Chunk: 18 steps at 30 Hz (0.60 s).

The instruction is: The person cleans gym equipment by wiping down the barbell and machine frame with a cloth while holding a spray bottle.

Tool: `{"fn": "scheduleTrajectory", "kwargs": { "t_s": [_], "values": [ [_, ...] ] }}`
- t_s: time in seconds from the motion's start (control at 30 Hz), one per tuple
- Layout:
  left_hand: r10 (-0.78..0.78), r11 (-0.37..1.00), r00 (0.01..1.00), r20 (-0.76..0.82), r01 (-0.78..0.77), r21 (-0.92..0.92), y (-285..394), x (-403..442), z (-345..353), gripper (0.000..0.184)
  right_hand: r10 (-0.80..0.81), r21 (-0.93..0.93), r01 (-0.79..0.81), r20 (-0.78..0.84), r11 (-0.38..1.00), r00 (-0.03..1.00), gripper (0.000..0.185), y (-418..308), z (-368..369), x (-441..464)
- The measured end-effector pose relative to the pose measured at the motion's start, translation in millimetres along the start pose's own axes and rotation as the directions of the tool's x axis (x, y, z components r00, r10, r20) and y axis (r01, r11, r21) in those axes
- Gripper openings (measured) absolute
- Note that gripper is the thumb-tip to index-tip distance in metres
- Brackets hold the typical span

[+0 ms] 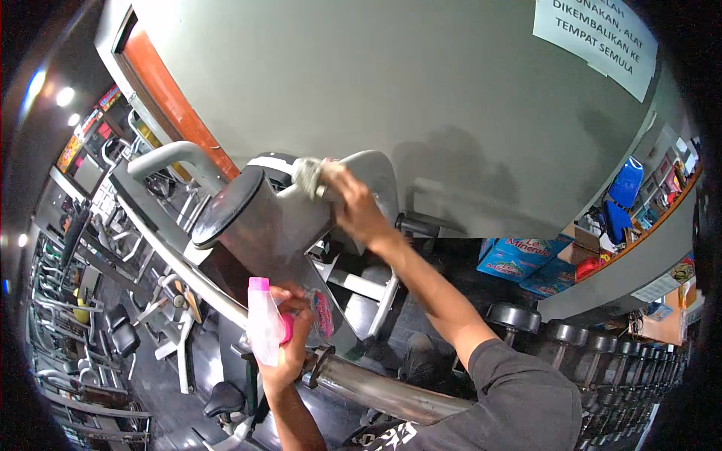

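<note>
My left hand [284,353] is wrapped round a clear plastic bottle [263,323] with a pink cap, held upright in front of the machine. A pink part of it shows by my fingers. My right hand [352,201] grips a crumpled greyish cloth [308,177] against the upper part of a grey exercise machine [289,222]. Left of the cloth is the machine's rounded dark end panel [229,207]. Below my hands runs a thick metal bar [391,397].
A curved grey handle [177,156] juts out at the upper left. Blue boxes [519,259] stand by the wall on the right. A row of dumbbells [568,334] lines the lower right. More gym machines fill the left side, including a black seat [224,398].
</note>
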<state>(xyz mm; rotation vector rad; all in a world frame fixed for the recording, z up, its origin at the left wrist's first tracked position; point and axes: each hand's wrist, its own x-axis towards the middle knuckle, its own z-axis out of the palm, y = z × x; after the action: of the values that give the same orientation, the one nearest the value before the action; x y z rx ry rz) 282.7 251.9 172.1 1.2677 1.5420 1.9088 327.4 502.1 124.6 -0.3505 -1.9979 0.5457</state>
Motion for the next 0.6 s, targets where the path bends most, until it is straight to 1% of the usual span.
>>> {"fn": "scheduleTrajectory", "kwargs": {
  "t_s": [0.07, 0.13, 0.2, 0.23, 0.27, 0.33, 0.4, 0.47, 0.53, 0.6],
  "values": [
    [0.024, 0.995, 0.998, 0.065, -0.030, 0.093, -2.1, 1.2, -2.5, 0.035, 0.092, -0.019, -0.094, -0.090, 0.995, 0.992, 0.048, 34.2, -2.2, 9.6],
    [0.022, 0.995, 0.998, 0.063, -0.028, 0.093, -4.1, 0.4, -1.5, 0.037, 0.201, -0.083, -0.207, -0.068, 0.975, 0.977, 0.039, 69.1, -11.0, 23.9],
    [0.023, 0.995, 0.998, 0.064, -0.029, 0.092, -3.7, 0.0, -0.3, 0.039, 0.380, -0.159, -0.379, -0.028, 0.912, 0.925, 0.036, 91.0, -16.9, 34.5],
    [0.037, 0.997, 0.997, 0.061, -0.041, 0.066, -3.2, 0.6, 0.1, 0.038, 0.372, -0.103, -0.372, -0.013, 0.923, 0.928, 0.038, 95.3, -16.7, 38.7],
    [0.051, 0.998, 0.997, 0.059, -0.054, 0.040, -2.9, 1.7, 0.4, 0.037, 0.369, -0.100, -0.368, -0.014, 0.924, 0.929, 0.038, 97.0, -10.9, 38.0],
    [0.052, 0.995, 0.997, 0.058, -0.056, 0.081, -1.4, 1.5, 0.6, 0.037, 0.142, 0.014, -0.142, -0.005, 0.990, 0.990, 0.038, 51.2, -7.1, 35.8],
    [0.045, 0.992, 0.997, 0.069, -0.053, 0.119, 0.0, 2.0, 2.9, 0.037, 0.072, 0.002, -0.072, 0.063, 0.997, 0.995, 0.039, -16.9, -17.3, 30.5],
    [0.015, 1.000, 0.999, 0.044, -0.016, 0.013, 2.2, 1.5, 3.4, 0.036, -0.021, 0.078, 0.015, 0.067, 0.997, 0.998, 0.041, -48.8, -20.9, 26.6],
    [0.033, 0.999, 0.998, 0.059, -0.034, 0.023, 0.8, 2.2, 0.2, 0.036, -0.008, 0.062, 0.005, 0.051, 0.998, 0.999, 0.042, -42.1, -18.9, 25.6],
    [0.052, 0.998, 0.997, 0.063, -0.054, 0.022, 0.0, 1.6, -1.2, 0.036, -0.034, 0.066, 0.031, 0.046, 0.997, 0.998, 0.047, -11.2, -16.6, 27.8]
  ]
}}
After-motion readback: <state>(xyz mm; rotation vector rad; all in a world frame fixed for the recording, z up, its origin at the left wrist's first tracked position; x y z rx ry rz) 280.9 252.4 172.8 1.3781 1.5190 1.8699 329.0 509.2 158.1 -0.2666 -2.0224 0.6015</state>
